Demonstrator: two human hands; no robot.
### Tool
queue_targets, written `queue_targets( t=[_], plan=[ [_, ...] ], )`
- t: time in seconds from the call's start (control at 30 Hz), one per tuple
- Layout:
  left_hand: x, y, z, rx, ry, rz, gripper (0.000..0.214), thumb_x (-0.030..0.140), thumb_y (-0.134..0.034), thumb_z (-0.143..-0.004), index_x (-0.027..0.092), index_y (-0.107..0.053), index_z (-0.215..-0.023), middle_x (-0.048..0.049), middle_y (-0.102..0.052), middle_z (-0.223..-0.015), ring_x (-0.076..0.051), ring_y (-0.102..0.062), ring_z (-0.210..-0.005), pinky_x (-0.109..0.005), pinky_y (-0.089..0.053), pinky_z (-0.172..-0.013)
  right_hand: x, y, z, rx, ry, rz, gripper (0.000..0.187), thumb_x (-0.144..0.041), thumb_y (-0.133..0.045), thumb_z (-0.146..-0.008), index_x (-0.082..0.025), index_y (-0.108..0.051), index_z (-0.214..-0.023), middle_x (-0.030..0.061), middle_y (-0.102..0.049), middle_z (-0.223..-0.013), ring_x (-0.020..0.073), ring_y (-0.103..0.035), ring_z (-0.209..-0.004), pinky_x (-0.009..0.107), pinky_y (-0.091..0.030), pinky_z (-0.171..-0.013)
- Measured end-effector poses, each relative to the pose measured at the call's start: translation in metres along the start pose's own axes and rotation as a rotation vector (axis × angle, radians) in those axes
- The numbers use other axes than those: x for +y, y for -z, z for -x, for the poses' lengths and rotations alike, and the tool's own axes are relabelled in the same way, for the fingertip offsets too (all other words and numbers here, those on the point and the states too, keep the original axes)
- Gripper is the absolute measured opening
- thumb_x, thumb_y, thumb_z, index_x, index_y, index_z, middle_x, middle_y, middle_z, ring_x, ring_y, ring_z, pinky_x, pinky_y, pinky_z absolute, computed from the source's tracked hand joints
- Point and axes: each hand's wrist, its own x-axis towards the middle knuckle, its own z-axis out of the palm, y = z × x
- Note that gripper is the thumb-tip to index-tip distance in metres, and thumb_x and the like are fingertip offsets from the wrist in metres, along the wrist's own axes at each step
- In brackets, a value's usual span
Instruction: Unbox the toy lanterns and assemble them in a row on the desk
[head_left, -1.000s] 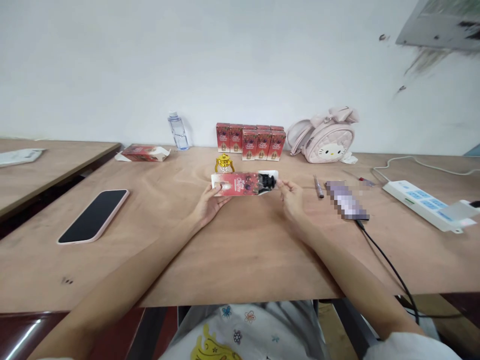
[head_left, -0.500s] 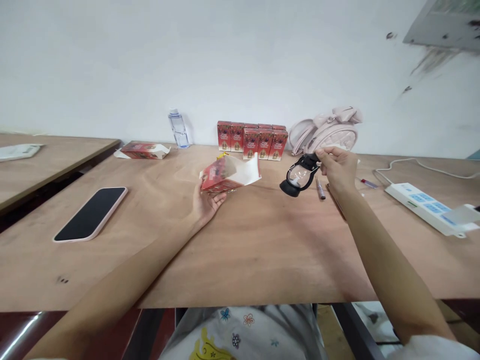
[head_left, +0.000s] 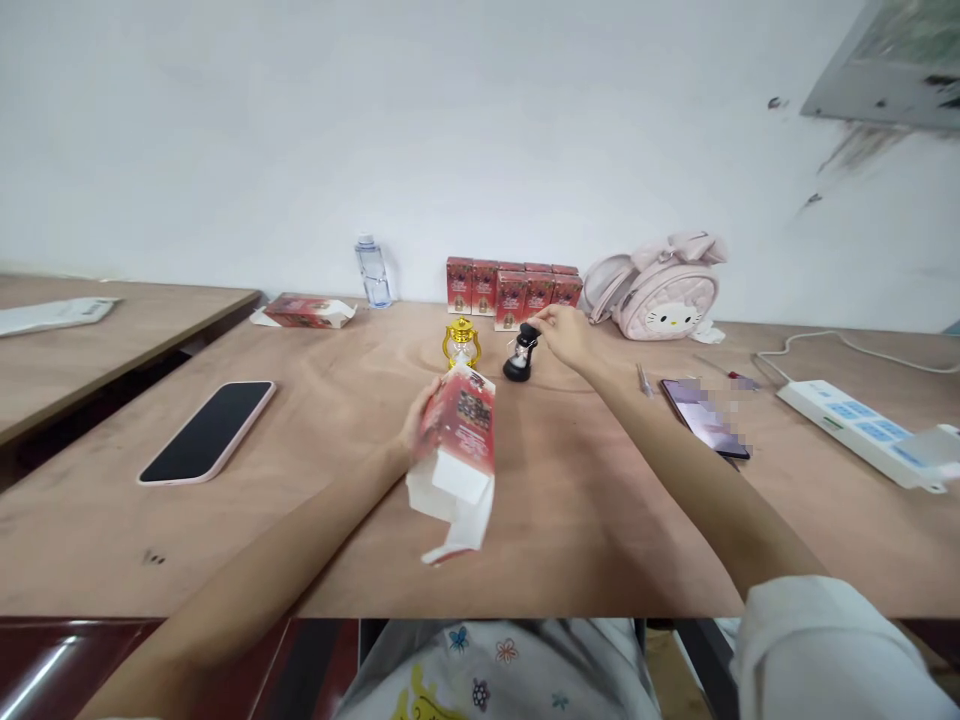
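My left hand (head_left: 417, 412) is closed around a red printed cardboard box (head_left: 459, 420), tilted so that its torn-looking white flaps hang open toward me. With its fingertips, my right hand (head_left: 564, 335) pinches the top of a small black lantern (head_left: 519, 358), whose base is at or just above the tabletop. Just left of it stands a gold lantern (head_left: 461, 342) of similar shape, upright, its lower part partly covered by the box.
Several red boxes (head_left: 511, 298) stand by the wall, beside a pink bag (head_left: 667, 305). An opened red box (head_left: 306, 310) lies near a clear bottle (head_left: 373, 272). One phone (head_left: 208, 432) lies left, another phone (head_left: 705, 418) right, near a power strip (head_left: 855, 430).
My right hand has brought the black lantern left and down, close to the gold one. My left hand has turned the box so its open end faces me.
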Motion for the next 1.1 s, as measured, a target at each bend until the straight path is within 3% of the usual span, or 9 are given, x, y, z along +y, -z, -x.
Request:
queue_targets(
  t=[0.13,0.23,0.43,0.5,0.6,0.67,0.77,0.93,1.1],
  plan=[
    [0.001,-0.008,0.002,-0.126,-0.008,0.068,0.04,0.04,-0.069,-0.07,0.017,-0.063,-0.102,-0.0053,-0.072,-0.093,-0.024,-0.067,-0.086,-0.038,-0.051,-0.082,-0.009,-0.007,0.0,-0.015,-0.037,0.066,0.024,-0.035,-0.053,-0.087,-0.018,-0.07,-0.087,0.008,-0.072,-0.085,0.0222,-0.065,-0.084,0.031,-0.042,-0.074],
    [0.001,-0.016,0.003,-0.116,-0.119,0.023,0.045,0.044,-0.07,-0.069,0.02,-0.061,-0.105,-0.0028,-0.071,-0.099,-0.023,-0.066,-0.094,-0.038,-0.05,-0.086,-0.016,-0.003,0.011,0.011,-0.04,0.026,0.025,-0.035,-0.051,-0.089,-0.017,-0.066,-0.096,0.0052,-0.069,-0.072,0.0209,-0.065,-0.076,0.03,-0.042,-0.072],
    [0.039,-0.033,0.011,-0.003,-0.578,-0.298,0.062,0.074,-0.056,-0.068,0.02,-0.061,-0.099,-0.0039,-0.069,-0.101,-0.026,-0.063,-0.095,-0.042,-0.052,-0.079,-0.055,0.028,0.068,0.127,0.202,-0.358,0.023,-0.036,-0.046,-0.092,-0.019,-0.058,-0.101,-0.0055,-0.053,-0.054,0.0122,-0.056,-0.054,0.024,-0.039,-0.058],
    [0.058,-0.039,0.02,0.071,-0.823,-0.543,0.066,0.074,-0.053,-0.07,0.021,-0.058,-0.107,-0.0059,-0.067,-0.104,-0.026,-0.062,-0.096,-0.041,-0.051,-0.08,-0.068,0.038,0.086,0.146,0.284,-0.473,0.02,-0.036,-0.046,-0.092,-0.02,-0.056,-0.1,-0.0064,-0.051,-0.055,0.0101,-0.054,-0.052,0.023,-0.038,-0.055],
    [0.072,-0.042,0.035,0.191,-1.242,-1.215,0.068,0.057,-0.075,-0.061,0.023,-0.053,-0.116,-0.0071,-0.063,-0.111,-0.026,-0.059,-0.101,-0.041,-0.045,-0.086,-0.078,0.042,0.105,0.153,0.339,-0.576,0.017,-0.035,-0.049,-0.09,-0.021,-0.057,-0.098,-0.0065,-0.051,-0.057,0.0085,-0.051,-0.052,0.022,-0.039,-0.055],
    [0.066,-0.04,0.04,0.23,-1.463,-1.604,0.064,0.049,-0.078,-0.062,0.026,-0.053,-0.116,-0.0065,-0.062,-0.11,-0.025,-0.059,-0.099,-0.042,-0.041,-0.088,-0.077,0.036,0.114,0.131,0.337,-0.605,0.017,-0.035,-0.053,-0.088,-0.021,-0.058,-0.096,-0.0068,-0.05,-0.057,0.008,-0.05,-0.052,0.022,-0.039,-0.055],
    [0.043,-0.035,0.034,0.265,-1.695,-1.817,0.058,0.042,-0.073,-0.069,0.024,-0.048,-0.118,-0.0089,-0.063,-0.106,-0.022,-0.06,-0.09,-0.037,-0.04,-0.079,-0.07,0.014,0.128,0.066,0.262,-0.589,0.019,-0.037,-0.061,-0.082,-0.021,-0.058,-0.092,-0.0072,-0.049,-0.056,0.0077,-0.046,-0.049,0.022,-0.039,-0.054],
    [0.015,-0.023,0.016,0.216,-1.68,-1.926,0.04,0.043,-0.06,-0.081,0.019,-0.049,-0.111,-0.0115,-0.065,-0.094,-0.022,-0.059,-0.08,-0.035,-0.039,-0.07,-0.057,-0.029,0.155,-0.129,0.019,-0.598,0.041,-0.043,-0.065,-0.077,-0.021,-0.05,-0.108,-0.0075,-0.054,-0.058,0.0104,-0.051,-0.051,0.024,-0.04,-0.055],
    [0.008,-0.012,0.012,0.211,-1.612,-2.028,0.033,0.045,-0.054,-0.086,0.02,-0.053,-0.107,-0.0113,-0.065,-0.095,-0.023,-0.059,-0.082,-0.037,-0.038,-0.07,-0.05,-0.044,0.161,-0.225,-0.116,-0.752,0.051,-0.048,-0.067,-0.073,-0.023,-0.043,-0.11,-0.0104,-0.05,-0.055,0.0106,-0.048,-0.049,0.023,-0.036,-0.052]
  ],
)
